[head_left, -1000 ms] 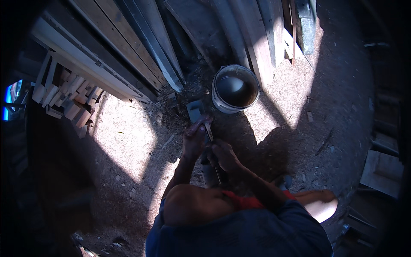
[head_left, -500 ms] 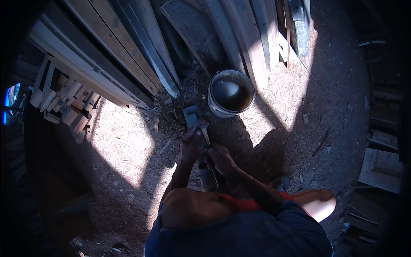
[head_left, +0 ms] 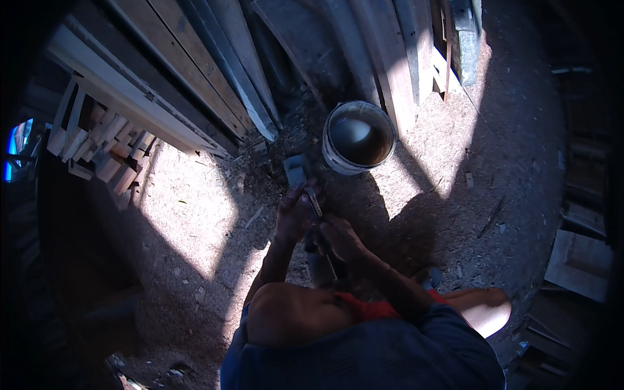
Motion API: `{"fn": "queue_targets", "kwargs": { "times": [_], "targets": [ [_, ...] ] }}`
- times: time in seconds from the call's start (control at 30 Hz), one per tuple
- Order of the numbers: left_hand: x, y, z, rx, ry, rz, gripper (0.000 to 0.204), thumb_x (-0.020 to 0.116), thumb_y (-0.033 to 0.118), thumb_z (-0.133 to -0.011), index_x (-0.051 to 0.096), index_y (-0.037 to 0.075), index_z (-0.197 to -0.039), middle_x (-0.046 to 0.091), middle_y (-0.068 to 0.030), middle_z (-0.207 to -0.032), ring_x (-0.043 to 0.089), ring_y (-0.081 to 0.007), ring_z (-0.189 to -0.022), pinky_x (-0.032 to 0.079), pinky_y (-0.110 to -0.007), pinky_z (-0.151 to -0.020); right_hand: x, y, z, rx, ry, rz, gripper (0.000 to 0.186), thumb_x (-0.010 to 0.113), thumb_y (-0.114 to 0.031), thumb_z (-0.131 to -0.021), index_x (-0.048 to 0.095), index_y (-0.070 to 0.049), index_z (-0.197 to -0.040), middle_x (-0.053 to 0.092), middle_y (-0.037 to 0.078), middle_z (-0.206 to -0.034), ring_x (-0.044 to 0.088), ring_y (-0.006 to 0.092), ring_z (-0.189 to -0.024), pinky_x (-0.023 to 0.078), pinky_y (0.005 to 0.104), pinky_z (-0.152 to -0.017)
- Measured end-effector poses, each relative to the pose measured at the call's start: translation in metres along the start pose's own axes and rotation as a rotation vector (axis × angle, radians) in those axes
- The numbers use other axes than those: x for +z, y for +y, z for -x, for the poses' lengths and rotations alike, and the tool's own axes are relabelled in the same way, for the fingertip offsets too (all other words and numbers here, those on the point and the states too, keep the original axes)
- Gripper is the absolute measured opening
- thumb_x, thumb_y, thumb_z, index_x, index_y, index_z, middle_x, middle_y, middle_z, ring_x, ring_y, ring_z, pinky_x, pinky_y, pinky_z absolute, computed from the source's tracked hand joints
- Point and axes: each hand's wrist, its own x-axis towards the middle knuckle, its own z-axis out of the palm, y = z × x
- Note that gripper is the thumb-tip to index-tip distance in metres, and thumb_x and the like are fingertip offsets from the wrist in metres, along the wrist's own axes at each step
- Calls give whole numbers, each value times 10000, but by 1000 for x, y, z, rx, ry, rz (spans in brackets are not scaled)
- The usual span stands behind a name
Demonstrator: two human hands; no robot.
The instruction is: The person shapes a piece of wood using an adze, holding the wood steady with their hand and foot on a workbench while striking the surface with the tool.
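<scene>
My left hand (head_left: 292,209) is closed on the far part of a long, narrow tool (head_left: 315,207), at the lower end of a grey rectangular block (head_left: 296,167). My right hand (head_left: 334,235) grips the tool lower down, nearer my body; its exact kind is hard to make out. A dark object under my hands is too shadowed to identify. Just beyond and right of the block stands a white, stained bucket (head_left: 327,146) with liquid in it. My bare knees and red shorts show below my hands.
Long boards (head_left: 175,62) and planks lean along the far side. Short wood offcuts (head_left: 114,156) are stacked at the left. Panels and timber (head_left: 577,263) lie at the right edge. Shavings cover the sunlit and shadowed ground (head_left: 185,214).
The view dipped slightly half a second ago and has returned near to where it was. Both hands stay on the tool with only small shifts along the block.
</scene>
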Motion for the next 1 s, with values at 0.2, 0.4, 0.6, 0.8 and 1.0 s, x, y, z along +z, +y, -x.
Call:
{"fn": "queue_targets", "kwargs": {
  "times": [0.2,0.4,0.6,0.8,1.0],
  "targets": [
    [-22,6,-8,-106,95,-124,538,652,106,-940,433,32,-1426,687,-94,-1026,648,-116,-852,540,-277,-697,-5,-15,6,-4,-11,555,517,528,-126,-966,393,-32,-1456,631,99,-775,614,154,-604,521,321,-562],
    [-42,4,-16,-41,117,-451,478,663,98,-930,497,22,-1372,699,-82,-915,655,-120,-770,542,-278,-680,-17,-15,2,109,-58,745,696,546,-105,-955,244,-232,-1569,632,116,-749,623,150,-625,541,350,-573],
    [-68,9,-21,61,144,-637,315,655,115,-933,603,8,-1224,699,-82,-950,664,-146,-852,544,-302,-747,-13,2,-13,84,-71,678,668,530,-80,-942,285,-181,-1555,635,106,-753,622,142,-620,538,337,-566],
    [-68,17,-30,520,47,-1443,363,669,92,-850,606,-9,-1192,666,-184,-1119,628,-363,-1070,498,-470,-932,-28,49,-63,-32,0,809,574,492,-67,-929,364,-73,-1488,669,255,-952,690,364,-789,551,425,-711],
    [-96,-70,28,525,-311,-1330,454,651,109,-811,597,8,-1250,617,-205,-1248,564,-404,-1205,435,-485,-1057,-24,112,-19,0,19,1146,761,483,-88,-922,104,-170,-1578,670,280,-950,676,432,-866,536,515,-731]
  ]
}}
